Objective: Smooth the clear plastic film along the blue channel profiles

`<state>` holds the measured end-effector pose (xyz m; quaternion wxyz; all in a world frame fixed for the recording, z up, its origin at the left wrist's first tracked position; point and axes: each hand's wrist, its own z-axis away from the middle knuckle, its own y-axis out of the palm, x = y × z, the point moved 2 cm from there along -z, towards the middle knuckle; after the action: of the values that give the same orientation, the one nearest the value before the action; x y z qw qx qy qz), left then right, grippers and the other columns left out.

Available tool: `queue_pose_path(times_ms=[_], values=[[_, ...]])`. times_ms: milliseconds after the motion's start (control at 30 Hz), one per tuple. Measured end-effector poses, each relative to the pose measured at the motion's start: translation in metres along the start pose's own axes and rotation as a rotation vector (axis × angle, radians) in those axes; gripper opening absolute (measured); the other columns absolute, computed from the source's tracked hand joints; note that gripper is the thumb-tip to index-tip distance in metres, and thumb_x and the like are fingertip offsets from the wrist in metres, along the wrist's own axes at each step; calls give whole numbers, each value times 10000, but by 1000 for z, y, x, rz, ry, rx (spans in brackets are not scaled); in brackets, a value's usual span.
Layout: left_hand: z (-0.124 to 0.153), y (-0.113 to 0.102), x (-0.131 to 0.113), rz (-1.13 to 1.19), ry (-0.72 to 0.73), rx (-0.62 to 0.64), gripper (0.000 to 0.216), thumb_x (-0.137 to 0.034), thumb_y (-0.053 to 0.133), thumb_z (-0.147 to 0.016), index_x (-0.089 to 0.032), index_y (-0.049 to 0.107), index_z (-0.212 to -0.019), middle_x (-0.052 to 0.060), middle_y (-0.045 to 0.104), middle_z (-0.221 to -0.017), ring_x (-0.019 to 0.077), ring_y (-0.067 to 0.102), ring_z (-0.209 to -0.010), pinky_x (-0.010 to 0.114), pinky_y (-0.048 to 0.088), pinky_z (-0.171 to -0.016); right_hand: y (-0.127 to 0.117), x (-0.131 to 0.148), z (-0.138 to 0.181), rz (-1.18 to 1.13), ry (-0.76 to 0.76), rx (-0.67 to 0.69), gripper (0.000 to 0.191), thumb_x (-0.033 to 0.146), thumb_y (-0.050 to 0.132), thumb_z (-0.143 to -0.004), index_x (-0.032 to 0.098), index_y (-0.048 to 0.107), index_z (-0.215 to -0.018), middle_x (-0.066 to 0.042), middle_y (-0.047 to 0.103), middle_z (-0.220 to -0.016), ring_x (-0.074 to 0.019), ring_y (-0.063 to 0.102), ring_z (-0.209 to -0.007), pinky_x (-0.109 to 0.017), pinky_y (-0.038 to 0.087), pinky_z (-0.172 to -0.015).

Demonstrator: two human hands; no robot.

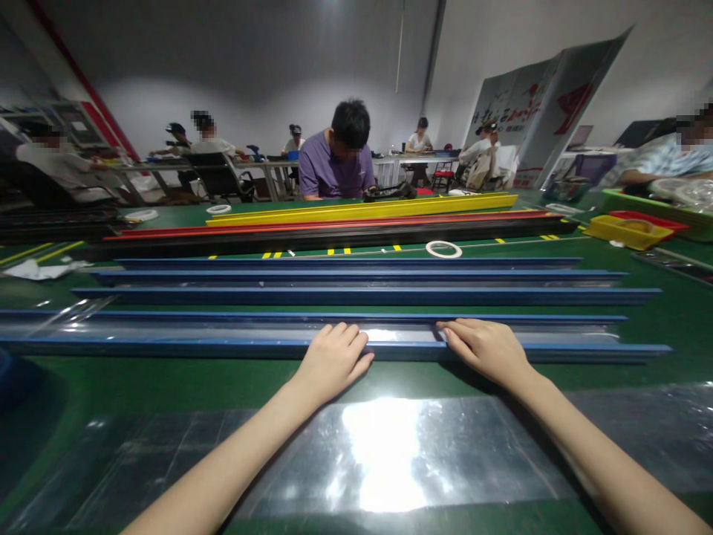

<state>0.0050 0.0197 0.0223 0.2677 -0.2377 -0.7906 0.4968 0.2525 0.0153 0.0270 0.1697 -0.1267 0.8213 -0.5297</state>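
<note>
A long blue channel profile lies across the green table in front of me, with clear plastic film along its inside. My left hand is closed over its near rim, fingers bent into the channel and thumb at the front side. Further right, my right hand is also closed at the near rim. Its index finger and thumb reach into the channel close together at the film; the other fingertips are partly hidden. A wide clear plastic sheet lies flat below my forearms, reflecting bright light.
Beyond lie more blue profiles, a black and red profile and a yellow profile. A tape roll sits behind them. Yellow tray stands right. A person in purple sits opposite; others work behind.
</note>
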Motion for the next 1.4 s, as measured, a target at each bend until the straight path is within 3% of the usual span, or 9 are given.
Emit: queue_pose_path(times_ms=[267,1400], values=[[0,-1,-1,-9,2,-53,203,-321,389,-828,-173,528,-822,31,543,-751,180,472,-722,305,314,-622,1,0,0,-4,14,17,359,325,291,-869,239,637,-916,7,674,-898,-148,626,-769,-233,428,-589],[1,0,-2,-22,-4,-78,197,-316,388,-823,-172,520,-798,31,540,-738,178,466,-710,306,294,-613,1,-1,0,-1,37,58,353,331,286,-868,240,617,-947,-4,675,-900,-147,627,-770,-231,424,-595]])
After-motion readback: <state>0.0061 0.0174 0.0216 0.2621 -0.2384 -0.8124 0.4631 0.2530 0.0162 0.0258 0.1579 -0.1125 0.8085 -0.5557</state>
